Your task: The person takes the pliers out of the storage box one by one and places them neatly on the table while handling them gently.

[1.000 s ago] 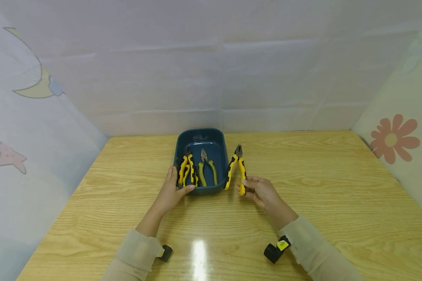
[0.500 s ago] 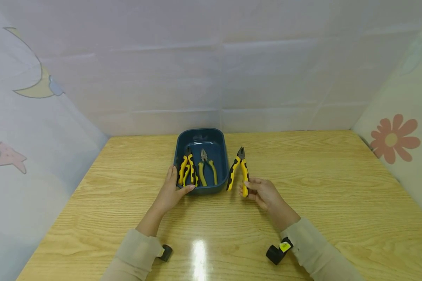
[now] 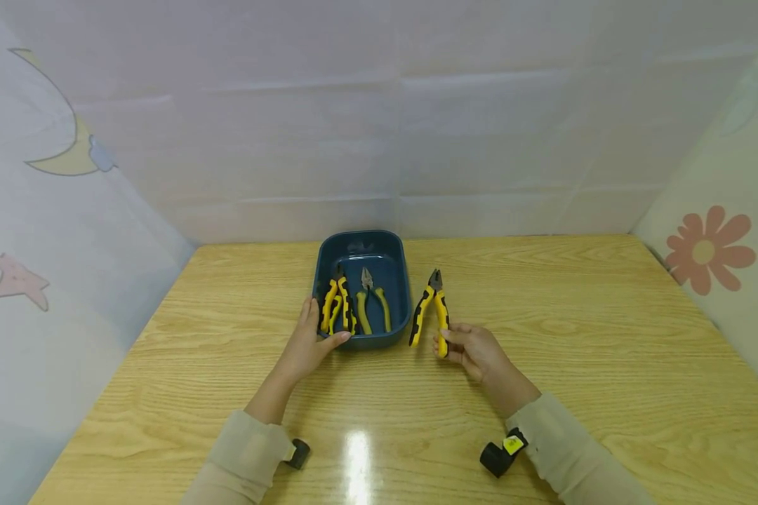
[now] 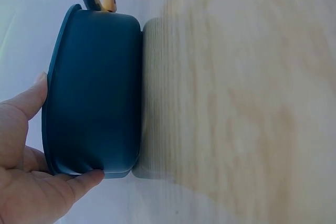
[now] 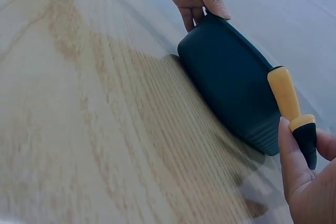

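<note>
A dark blue plastic bin (image 3: 394,342) stands on the table, and my left hand (image 3: 304,347) grips its near left corner. The thumb lies on the rim and the fingers curl round the side, as the left wrist view shows. Inside, yellow-and-black pliers (image 3: 344,308) lie at the left, perhaps more than one pair. Pliers with dull yellow-green handles (image 3: 382,303) lie beside them. Just right of the bin, my right hand (image 3: 476,351) pinches one handle of yellow-and-black combination pliers (image 3: 442,312). Their handles are spread and the jaws point away from me, raised off the table.
The wood-grain table (image 3: 581,315) runs back to a pale cloth wall (image 3: 493,140). Printed cloth screens close in both sides, with a red flower (image 3: 710,249) on the right one. Black wrist cameras (image 3: 497,457) hang at both sleeves.
My right hand has drifted slightly right and towards me with the combination pliers, widening the gap to the bin. My left hand and the bin have stayed in place.
</note>
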The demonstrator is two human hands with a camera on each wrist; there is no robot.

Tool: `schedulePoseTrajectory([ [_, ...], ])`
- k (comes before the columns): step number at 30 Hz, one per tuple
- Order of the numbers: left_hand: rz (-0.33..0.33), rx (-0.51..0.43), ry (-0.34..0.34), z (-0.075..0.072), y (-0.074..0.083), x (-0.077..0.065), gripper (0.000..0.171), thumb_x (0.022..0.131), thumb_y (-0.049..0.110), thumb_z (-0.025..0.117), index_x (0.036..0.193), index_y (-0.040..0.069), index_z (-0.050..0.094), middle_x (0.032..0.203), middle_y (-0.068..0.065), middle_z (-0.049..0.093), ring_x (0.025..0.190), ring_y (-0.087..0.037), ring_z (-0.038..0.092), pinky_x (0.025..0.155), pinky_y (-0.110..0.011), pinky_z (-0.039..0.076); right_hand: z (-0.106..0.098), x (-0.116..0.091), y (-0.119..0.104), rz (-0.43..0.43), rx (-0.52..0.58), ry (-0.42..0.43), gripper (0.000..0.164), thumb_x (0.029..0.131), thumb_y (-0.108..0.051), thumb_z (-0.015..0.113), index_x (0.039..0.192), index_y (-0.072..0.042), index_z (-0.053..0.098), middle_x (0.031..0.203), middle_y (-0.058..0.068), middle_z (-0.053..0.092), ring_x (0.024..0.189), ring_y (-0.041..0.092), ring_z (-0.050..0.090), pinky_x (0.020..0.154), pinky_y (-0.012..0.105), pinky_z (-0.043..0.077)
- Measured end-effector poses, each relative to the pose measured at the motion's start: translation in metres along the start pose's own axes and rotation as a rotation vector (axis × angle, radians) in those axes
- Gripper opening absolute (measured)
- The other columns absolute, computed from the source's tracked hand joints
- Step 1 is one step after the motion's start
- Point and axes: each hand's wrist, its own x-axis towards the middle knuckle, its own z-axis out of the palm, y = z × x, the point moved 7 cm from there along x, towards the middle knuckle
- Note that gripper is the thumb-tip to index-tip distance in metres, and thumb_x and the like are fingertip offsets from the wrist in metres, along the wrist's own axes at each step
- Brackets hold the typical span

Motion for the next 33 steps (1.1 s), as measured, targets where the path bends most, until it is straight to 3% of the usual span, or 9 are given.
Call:
schedulePoseTrajectory([
  [33,0.019,-0.007,0.003,0.000,0.000,0.000,0.089,0.081,0.039,0.056,0.137,0.001,-0.001,0.142,-0.009,-0.013,0.128,-0.030,0.003,0.099,-0.046,0.014,-0.008,0.008,0.017,0.025,-0.012,0.077,0.038,0.087,0.004,0.043,0.119,0.021,0.031,0.081,0.015,0.054,0.069,0.018,0.058,0.069,0.030,0.049],
])
